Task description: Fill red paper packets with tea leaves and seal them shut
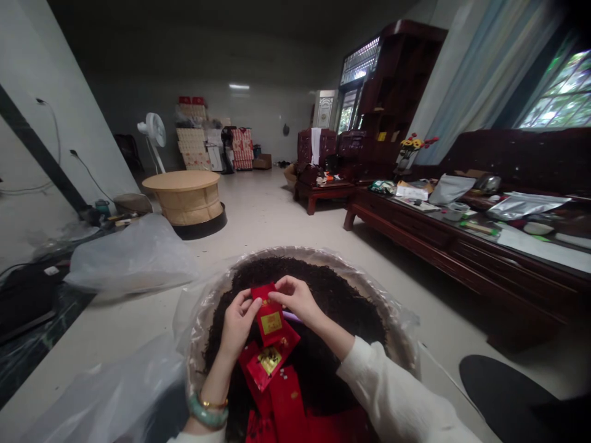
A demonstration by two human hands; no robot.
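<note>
Both my hands hold one small red packet [271, 322] with a gold label, above a large round basket [401, 344] lined with clear plastic. My left hand [237, 323] pinches its upper left edge. At the upper right edge, my right hand [298, 299] grips it between thumb and fingers. Dark, thin dried leaves [341, 301], like loose tea, fill the basket. Just below the held packet lies another red packet [269, 363] with a gold print. More red packets [289, 400] are spread over the leaves nearer to me. A purple object [292, 317] shows partly behind my right hand.
Clear plastic sheets [133, 255] lie on the floor at left. A round drum-shaped stand [189, 203] and a white fan [154, 129] are beyond. At right stands a long dark wooden table [443, 240] with pouches and clutter. A black round seat [503, 394] is at lower right.
</note>
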